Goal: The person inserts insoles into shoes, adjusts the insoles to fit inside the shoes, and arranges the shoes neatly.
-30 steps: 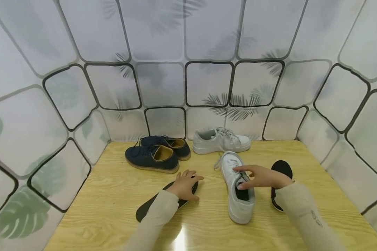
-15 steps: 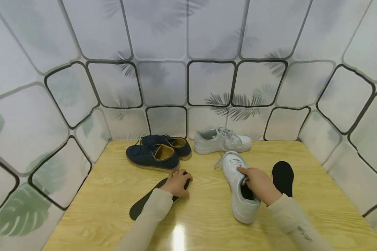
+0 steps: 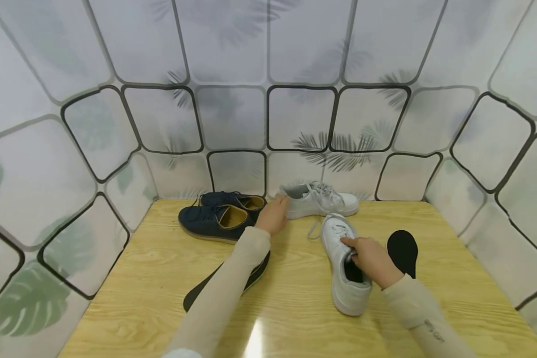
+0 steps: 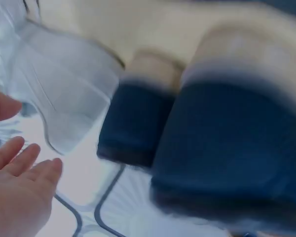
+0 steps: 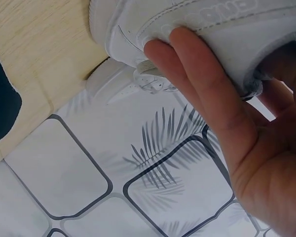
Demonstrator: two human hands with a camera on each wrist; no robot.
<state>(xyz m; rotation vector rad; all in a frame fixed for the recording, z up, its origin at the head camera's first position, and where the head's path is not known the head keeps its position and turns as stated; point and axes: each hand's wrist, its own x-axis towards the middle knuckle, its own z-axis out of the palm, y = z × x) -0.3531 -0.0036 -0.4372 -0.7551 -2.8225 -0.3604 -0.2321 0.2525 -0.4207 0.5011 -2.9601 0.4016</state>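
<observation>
My right hand (image 3: 370, 258) grips the side of the nearer white sneaker (image 3: 340, 243), which lies with its heel towards me. In the right wrist view, two fingers (image 5: 200, 74) lie along the sneaker's outer side and another part of the hand reaches into its opening. My left hand (image 3: 274, 215) is stretched out to the heel of the farther white sneaker (image 3: 322, 201), beside the navy shoes. The left wrist view has its fingers (image 4: 27, 160) apart, close to that pale heel (image 4: 69, 84); whether they touch it I cannot tell.
Two navy shoes (image 3: 206, 219) stand at the back left. A black insole (image 3: 261, 268) lies under my left forearm. Another dark insole (image 3: 402, 248) lies right of the nearer sneaker, partly behind my right wrist. A patterned curtain (image 3: 232, 119) encloses the wooden table (image 3: 147, 278).
My left hand has left the black insole and moved forward to the farther white sneaker. My right hand came down onto the nearer sneaker and took hold; the sneaker shifted slightly right.
</observation>
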